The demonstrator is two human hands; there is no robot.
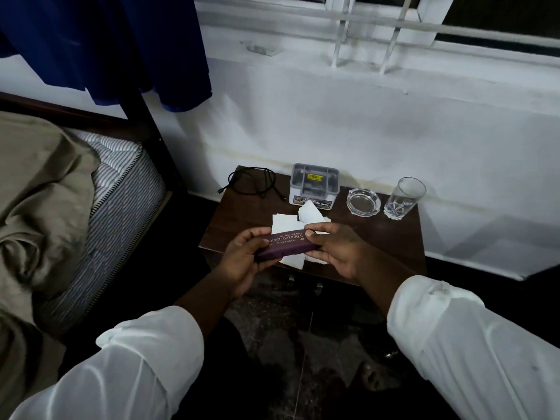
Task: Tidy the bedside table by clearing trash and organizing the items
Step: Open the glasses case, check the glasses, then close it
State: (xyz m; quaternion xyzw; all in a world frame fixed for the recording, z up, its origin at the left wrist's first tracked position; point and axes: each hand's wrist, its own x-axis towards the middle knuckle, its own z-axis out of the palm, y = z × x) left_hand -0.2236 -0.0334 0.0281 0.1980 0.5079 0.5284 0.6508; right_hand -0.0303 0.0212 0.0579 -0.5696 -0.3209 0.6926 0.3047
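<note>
Spectacle case: maroon, long and narrow (pixel 286 244), gold lettering "PRINCE OPTICALS" on the upper face. It is held level above the front part of the table and rests on nothing. It appears closed.
Left hand: (pixel 242 263) wraps the left end of the case, thumb along the near edge, fingers curled underneath.
Right hand: (pixel 336 251) grips the right end, thumb pressed on the top face beside the lettering, fingers curled below.
Sleeves: white and loose on both forearms; the left one (pixel 145 359) is pushed back from the wrist.
Table: small, dark wood (pixel 381 237), set against the white wall beneath a window.
Paper: crumpled white tissue pieces (pixel 309 214) lie mid-table, partly hidden behind the case and hands. One piece reaches the front edge.
Organiser box: grey, open-topped with compartments (pixel 315 183), at the back of the table and touching the paper heap; a yellow label shows inside. The contents cannot be made out.
Cable: black and loosely coiled (pixel 251 183), at the rear left corner, just left of the box.
Ashtray: clear glass (pixel 363 201), right of the box and apart from it.
Tumbler: clear glass, upright (pixel 404 198), just right of the ashtray near the right edge — whether it holds liquid cannot be told.
Bed: striped mattress (pixel 121 189) to the left of the table, with a tan blanket (pixel 39 183) bunched on it.
Cloth: dark blue (pixel 106 47), hanging above the bed.
Window: white bars (pixel 391 28) across the top of the view.
</note>
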